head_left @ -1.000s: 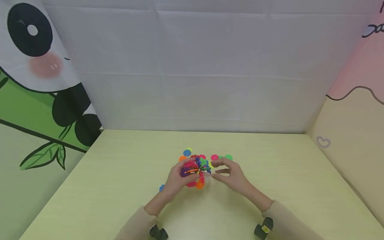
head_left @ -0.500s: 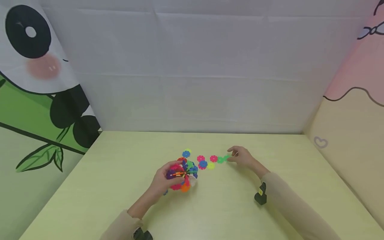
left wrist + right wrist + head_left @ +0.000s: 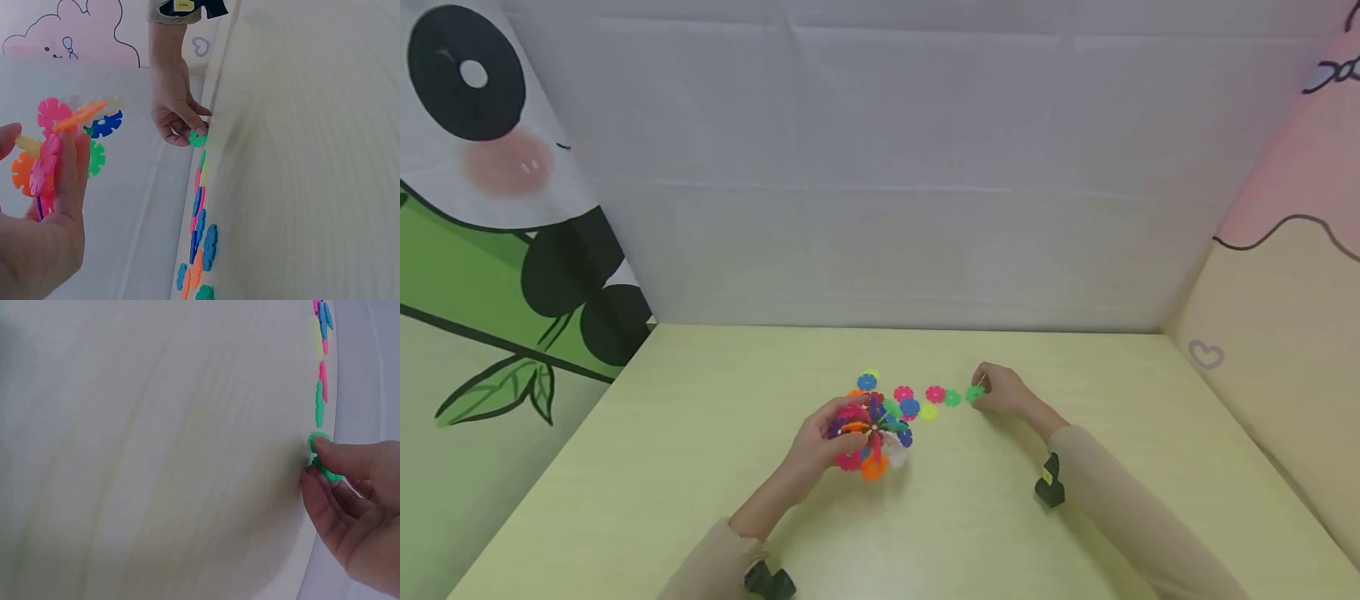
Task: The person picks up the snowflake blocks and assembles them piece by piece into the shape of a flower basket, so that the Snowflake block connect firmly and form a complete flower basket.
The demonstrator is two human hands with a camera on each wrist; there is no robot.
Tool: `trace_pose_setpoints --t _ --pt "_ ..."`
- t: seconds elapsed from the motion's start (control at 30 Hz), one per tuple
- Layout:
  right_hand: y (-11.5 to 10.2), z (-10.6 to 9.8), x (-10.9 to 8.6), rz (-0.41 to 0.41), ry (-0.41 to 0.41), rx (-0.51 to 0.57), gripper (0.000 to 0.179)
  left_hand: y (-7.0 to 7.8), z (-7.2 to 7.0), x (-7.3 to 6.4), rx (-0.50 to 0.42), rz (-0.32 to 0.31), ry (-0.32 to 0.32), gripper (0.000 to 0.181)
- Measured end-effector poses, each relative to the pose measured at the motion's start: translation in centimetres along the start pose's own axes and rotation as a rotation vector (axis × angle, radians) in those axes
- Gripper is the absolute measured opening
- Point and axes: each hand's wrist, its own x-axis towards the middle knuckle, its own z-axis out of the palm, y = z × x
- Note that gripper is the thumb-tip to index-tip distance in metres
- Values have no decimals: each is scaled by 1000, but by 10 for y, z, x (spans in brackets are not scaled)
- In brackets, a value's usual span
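My left hand (image 3: 812, 440) holds a ball-like cluster of interlocked plastic snowflake discs (image 3: 874, 427) in many colours, fingers over the top and thumb at the near side. Pink, orange, blue and green discs stick out of it past my fingers in the left wrist view. To the right, my right hand (image 3: 1003, 390) pinches a green snowflake disc (image 3: 975, 393) between thumb and fingers, close over the table. In the right wrist view the thumb lies across this green disc (image 3: 317, 439), covering part of it.
Loose discs lie in a row between the hands: a green disc (image 3: 952, 398), a pink disc (image 3: 935, 394), a yellow disc (image 3: 928, 412) and a blue disc (image 3: 910, 407). Another blue disc (image 3: 867, 382) lies behind the cluster. A white backdrop (image 3: 880, 208) rises at the table's far edge.
My right hand has moved from beside the cluster to the row's right end and taken hold of the green disc there. The left hand, with the cluster, shifted left, then slightly back right.
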Motion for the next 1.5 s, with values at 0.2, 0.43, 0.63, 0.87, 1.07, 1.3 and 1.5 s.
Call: trace_pose_setpoints --t 0.2,0.43,0.63,0.87,1.07,1.3,1.5 --pt "-20 -11 -11 -57 25 89 19 0 -8 8 -200 -32 -175 50" --pt "-84 -21 -34 -102 48 363 26 0 -11 11 -336 -29 -276 42" --pt "-126 -20 -52 -134 19 479 26 1 -9 12 -339 -18 -263 46" --pt "-137 -12 -59 -161 26 433 25 10 -1 8 -220 -7 -212 53" --pt "-141 -12 -63 -186 66 362 22 15 4 1 -140 6 -161 58" --pt "-141 -11 -64 -206 72 337 21 13 4 1 -138 0 -134 59" --pt "-137 -4 -63 -206 58 305 20 10 7 3 -110 -4 -114 56"
